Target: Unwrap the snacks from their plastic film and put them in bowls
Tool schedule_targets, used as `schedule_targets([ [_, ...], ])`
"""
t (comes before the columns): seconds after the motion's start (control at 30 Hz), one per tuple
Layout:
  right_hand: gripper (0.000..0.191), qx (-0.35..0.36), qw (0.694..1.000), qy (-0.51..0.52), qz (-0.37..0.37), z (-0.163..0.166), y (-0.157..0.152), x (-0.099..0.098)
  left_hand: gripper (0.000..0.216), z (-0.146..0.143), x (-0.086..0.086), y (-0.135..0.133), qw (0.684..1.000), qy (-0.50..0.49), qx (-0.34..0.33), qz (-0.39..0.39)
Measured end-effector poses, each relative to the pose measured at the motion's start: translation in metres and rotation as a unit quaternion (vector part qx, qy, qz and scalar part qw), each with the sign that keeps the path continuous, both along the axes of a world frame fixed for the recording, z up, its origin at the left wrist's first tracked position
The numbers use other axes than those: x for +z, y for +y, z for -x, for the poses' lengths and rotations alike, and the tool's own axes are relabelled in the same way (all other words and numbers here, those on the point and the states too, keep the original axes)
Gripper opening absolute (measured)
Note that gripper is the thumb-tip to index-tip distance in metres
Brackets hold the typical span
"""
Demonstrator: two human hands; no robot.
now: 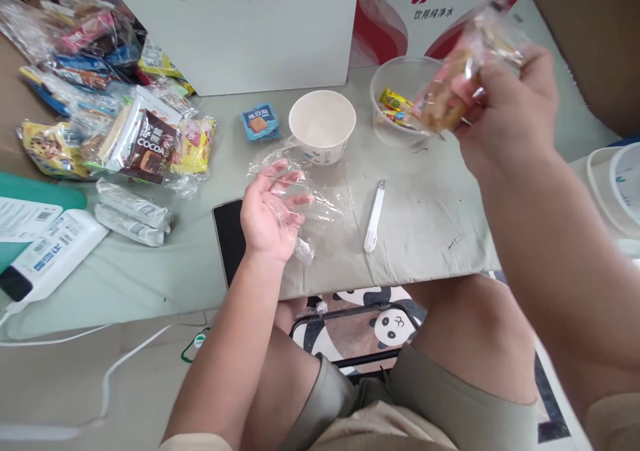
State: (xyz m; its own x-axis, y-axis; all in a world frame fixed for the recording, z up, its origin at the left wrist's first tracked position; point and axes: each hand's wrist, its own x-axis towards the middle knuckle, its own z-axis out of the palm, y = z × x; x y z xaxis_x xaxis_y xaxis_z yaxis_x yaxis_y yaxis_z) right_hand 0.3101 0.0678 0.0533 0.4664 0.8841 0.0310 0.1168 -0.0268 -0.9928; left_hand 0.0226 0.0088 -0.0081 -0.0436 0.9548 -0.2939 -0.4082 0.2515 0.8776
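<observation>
My right hand (515, 104) is raised over the right side of the table, gripping a clear plastic snack packet (453, 84) with pink and brown contents; it is partly blurred. The packet overlaps the edge of a translucent round tub (383, 114) with small yellow snack packets (395, 99) inside. Palm up, my left hand (273, 214) rests low over the table with its fingers apart and slightly curled. Crumpled clear plastic film (325, 201) lies against and around those fingers. Just beyond is a white paper cup (323, 128). A white utility knife (374, 218) lies between my hands.
Bagged snacks (100, 111) pile up at the left, near a white power bank-like box (57, 254) and a green container (35, 204). A blue snack packet (260, 120) sits left of the cup. A dark phone (229, 234) lies under my left wrist. Large boxes (270, 31) stand behind.
</observation>
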Motion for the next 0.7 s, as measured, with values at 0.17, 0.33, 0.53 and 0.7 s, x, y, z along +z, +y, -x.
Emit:
schedule_targets([
  [0.17,0.040,0.046,0.989,-0.125,0.070,-0.056,0.071,-0.009,0.044,-0.006,0.019,-0.005,0.994,-0.055,-0.086,0.034],
  [0.33,0.040,0.118,0.926,-0.359,0.011,-0.104,0.094,-0.030,0.046,-0.005,0.023,-0.005,0.988,-0.081,-0.114,0.059],
  [0.53,0.021,0.121,0.906,-0.405,0.022,-0.021,0.036,-0.001,0.050,0.000,0.021,-0.007,0.979,-0.107,-0.167,0.055],
  [0.7,0.074,0.420,0.885,-0.191,-0.057,0.054,-0.057,-0.001,0.054,0.003,0.020,-0.005,0.955,-0.095,-0.270,0.075],
])
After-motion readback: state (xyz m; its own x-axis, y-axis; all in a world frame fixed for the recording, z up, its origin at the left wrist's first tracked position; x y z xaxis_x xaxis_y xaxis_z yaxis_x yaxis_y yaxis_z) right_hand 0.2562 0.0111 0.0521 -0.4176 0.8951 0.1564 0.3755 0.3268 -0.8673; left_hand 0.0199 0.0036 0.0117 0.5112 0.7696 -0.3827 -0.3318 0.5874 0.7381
